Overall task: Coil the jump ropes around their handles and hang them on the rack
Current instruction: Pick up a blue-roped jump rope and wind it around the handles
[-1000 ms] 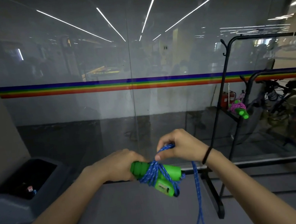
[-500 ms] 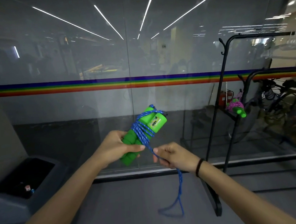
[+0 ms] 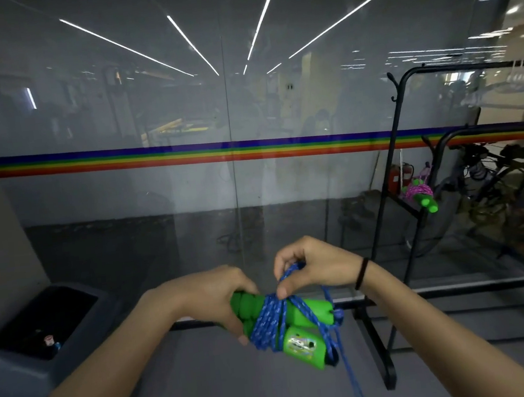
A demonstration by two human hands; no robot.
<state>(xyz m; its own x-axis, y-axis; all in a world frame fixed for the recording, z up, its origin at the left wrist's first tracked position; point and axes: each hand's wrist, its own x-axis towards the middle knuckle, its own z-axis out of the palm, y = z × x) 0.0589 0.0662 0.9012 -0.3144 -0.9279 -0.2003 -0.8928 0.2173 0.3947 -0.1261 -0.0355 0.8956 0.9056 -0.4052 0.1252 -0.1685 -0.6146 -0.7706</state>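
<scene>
My left hand [image 3: 214, 295] grips the near ends of two green jump-rope handles [image 3: 303, 329], held together and lying roughly level. Blue rope [image 3: 269, 322] is wound several turns around their middle. My right hand [image 3: 313, 265] pinches a strand of that rope just above the handles, and a loose length [image 3: 354, 382] hangs down from it toward the bottom edge. To the right stands a black metal rack [image 3: 393, 165]. A coiled pink rope with green handles [image 3: 420, 196] hangs on its lower bar.
A glass wall with a rainbow stripe [image 3: 185, 156] runs straight ahead. A grey bin with a dark opening [image 3: 37, 322] sits low at the left. Bicycles [image 3: 505, 192] stand behind the glass beyond the rack. The rack's black foot [image 3: 378, 351] lies on the grey floor.
The handles have swung down from an upright tilt to level. My right hand has risen from below them to above, carrying the rope over for another turn.
</scene>
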